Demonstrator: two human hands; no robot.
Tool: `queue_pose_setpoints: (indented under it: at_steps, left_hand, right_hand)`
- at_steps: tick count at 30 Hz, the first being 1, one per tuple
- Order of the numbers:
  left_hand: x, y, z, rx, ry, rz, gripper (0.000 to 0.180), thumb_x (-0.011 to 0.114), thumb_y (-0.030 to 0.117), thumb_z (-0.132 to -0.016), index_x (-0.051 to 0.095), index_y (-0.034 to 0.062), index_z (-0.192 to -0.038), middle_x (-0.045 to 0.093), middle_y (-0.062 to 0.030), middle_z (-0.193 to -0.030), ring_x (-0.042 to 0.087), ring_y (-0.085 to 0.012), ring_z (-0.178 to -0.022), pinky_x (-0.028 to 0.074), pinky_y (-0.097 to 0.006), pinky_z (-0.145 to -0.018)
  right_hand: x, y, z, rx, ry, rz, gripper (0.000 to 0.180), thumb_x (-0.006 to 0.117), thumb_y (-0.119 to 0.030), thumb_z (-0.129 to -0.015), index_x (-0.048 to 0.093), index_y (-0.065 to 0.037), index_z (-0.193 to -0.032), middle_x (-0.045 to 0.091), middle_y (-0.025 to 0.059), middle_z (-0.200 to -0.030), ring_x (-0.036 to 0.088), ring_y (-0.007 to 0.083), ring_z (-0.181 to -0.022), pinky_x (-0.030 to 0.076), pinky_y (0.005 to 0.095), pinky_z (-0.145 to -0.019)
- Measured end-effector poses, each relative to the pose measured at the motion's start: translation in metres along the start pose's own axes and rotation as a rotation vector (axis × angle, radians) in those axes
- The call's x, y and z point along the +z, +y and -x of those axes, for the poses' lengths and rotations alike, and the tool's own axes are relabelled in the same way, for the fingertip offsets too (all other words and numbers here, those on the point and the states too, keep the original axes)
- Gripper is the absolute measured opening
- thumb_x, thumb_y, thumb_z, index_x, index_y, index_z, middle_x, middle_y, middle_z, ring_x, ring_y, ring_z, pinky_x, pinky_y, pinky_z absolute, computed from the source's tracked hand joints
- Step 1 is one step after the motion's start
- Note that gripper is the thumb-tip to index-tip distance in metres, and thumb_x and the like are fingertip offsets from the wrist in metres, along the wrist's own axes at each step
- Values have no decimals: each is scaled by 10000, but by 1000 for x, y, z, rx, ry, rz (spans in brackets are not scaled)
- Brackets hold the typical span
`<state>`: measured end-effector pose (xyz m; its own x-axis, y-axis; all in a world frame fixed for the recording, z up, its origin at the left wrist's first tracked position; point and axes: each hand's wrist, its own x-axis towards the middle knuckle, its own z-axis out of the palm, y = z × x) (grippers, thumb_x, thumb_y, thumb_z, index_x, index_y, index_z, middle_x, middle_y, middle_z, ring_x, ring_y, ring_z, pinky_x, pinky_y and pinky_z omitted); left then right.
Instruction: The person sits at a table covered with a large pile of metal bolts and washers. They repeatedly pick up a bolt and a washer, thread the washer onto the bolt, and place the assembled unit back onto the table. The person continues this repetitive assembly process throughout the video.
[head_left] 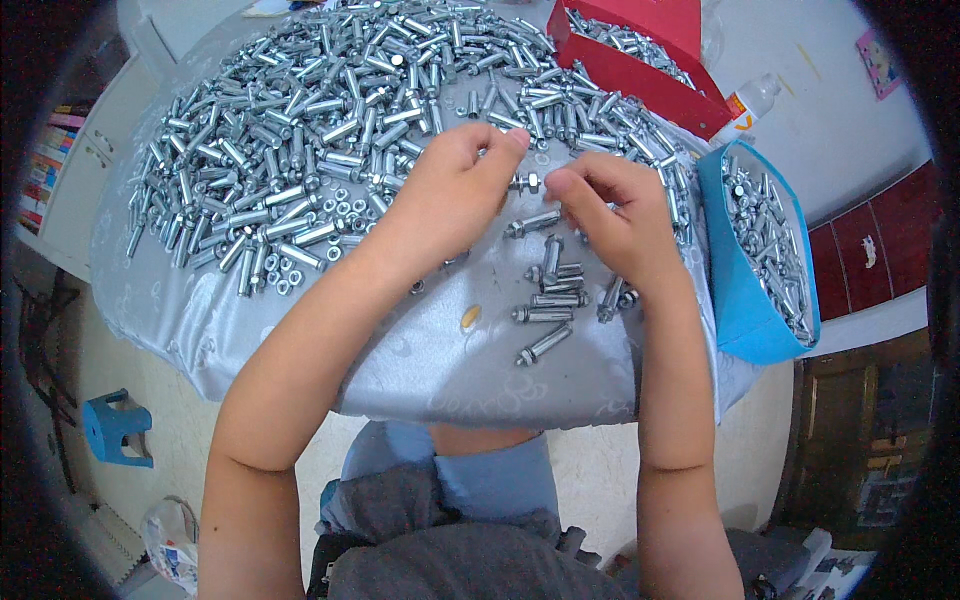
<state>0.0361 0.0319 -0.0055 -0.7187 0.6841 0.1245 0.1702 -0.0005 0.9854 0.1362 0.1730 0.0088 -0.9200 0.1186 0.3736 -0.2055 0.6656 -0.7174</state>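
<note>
My left hand (455, 185) is closed on a metal expansion bolt (530, 182) over the table. Only the bolt's end with a nut and washer shows; the rest is hidden in the fingers. Close by on the right, my right hand (620, 215) has its thumb and fingers curled together beside the nut. Whether anything small sits between those fingertips is hidden. Below the hands lies a small group of bolts with sleeves and nuts (545, 315). Beyond my left hand spreads a large heap of similar bolts (350, 100), with loose nuts (283, 278) along its near edge.
A silvery cloth covers the table (400, 385). At the back right, a red box (640, 68) holds bolts; a blue container (765, 335) of bolts stands at the right edge. A clear bottle (755, 98) is behind it. A blue stool (118, 425) is on the floor at left.
</note>
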Motion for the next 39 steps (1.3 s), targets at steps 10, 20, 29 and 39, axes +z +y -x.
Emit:
queue_pose_setpoints:
  at_steps: [10,20,29,39]
  left_hand:
    - [0,0,-1,6,15,-3,381,475,318,-860,555,-30,-728,507,-38,-554,468,-111,-535,379,-280,-500]
    - [1,-1,0,-6,-32,32,386,481,324,-853,554,-39,-743,520,-50,-569,477,-109,-543,380,-274,-494]
    - [2,-4,-1,53,-20,-11,351,500,308,-848,564,-28,-768,522,-40,-590,475,-95,-573,387,-260,-516]
    - [2,-4,0,44,-30,-20,353,500,295,-843,571,-50,-826,570,-90,-673,508,-124,-644,418,-277,-590]
  right_hand:
    - [-9,7,-1,-242,-85,273,266,704,-88,-670,601,-66,-915,513,-30,-716,466,34,-627,386,162,-544]
    - [-7,4,0,-161,-65,175,240,698,-183,-698,596,-65,-881,516,8,-681,466,95,-547,388,213,-484]
    - [1,-5,-2,-135,-29,79,230,704,-152,-687,586,-58,-861,540,14,-684,488,101,-588,405,210,-510]
    - [5,-8,0,-136,47,97,219,703,-170,-687,582,-50,-825,578,42,-734,528,102,-604,417,219,-497]
